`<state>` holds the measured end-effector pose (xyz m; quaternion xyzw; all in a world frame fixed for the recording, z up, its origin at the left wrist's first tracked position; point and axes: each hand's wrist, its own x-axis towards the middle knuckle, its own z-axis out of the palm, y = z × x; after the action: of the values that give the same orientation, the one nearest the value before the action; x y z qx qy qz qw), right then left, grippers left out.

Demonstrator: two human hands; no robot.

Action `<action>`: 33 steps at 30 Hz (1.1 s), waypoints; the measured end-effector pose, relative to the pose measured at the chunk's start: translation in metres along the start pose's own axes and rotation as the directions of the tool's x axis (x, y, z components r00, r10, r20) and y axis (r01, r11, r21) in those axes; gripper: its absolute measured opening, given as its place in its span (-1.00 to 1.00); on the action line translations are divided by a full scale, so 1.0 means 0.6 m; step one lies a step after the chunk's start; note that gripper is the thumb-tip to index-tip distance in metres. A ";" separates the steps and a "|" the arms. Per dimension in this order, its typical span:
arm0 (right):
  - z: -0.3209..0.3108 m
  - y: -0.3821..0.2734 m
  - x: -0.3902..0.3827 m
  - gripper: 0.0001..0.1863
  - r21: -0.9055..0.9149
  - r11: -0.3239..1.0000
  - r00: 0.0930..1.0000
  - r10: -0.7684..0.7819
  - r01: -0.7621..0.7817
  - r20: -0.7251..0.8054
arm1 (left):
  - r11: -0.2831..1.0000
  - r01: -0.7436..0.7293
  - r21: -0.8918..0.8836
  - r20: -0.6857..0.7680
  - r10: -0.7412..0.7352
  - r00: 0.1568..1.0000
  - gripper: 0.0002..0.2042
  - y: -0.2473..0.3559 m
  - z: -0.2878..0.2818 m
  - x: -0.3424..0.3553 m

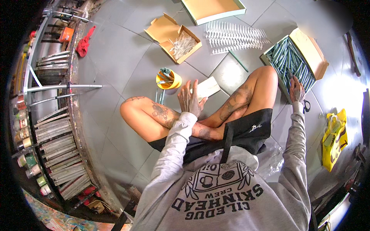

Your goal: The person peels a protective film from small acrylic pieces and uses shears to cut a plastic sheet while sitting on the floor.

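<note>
My left hand (pixel 189 99) has its fingers apart at the left end of a white rectangular block (pixel 209 86) on the tiles. Left of it stands a yellow cup (pixel 173 81) holding dark green sticks and tools, with a few thin sticks lying below. My right hand (pixel 296 91) reaches into an open box (pixel 285 57) packed with dark green pencil-like sticks; its fingers are bent among them, and what they grip is unclear. Black scissors (pixel 306 106) lie partly hidden beside that hand. A single green stick (pixel 238 60) lies on the floor between the boxes.
An open carton (pixel 165 32) of clear small pieces, a larger open tray (pixel 214 5) and rows of clear plastic pieces (pixel 235 36) lie ahead. A metal rack (pixel 36 89) with frames and jars borders the left; a yellow bag (pixel 332 140) lies right.
</note>
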<state>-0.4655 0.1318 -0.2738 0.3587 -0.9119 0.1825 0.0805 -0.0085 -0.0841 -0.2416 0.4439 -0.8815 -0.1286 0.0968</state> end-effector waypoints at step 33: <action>-0.026 -0.018 -0.036 -0.58 -0.255 0.911 0.946 0.310 -0.325 -0.097 | 0.975 0.209 0.072 0.429 -0.219 0.876 -0.54 -0.028 -0.031 -0.032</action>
<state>-0.4422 0.1437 -0.2627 0.1865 -0.9717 0.0783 0.1224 0.0206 -0.0808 -0.2305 0.4997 -0.8278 -0.2238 -0.1220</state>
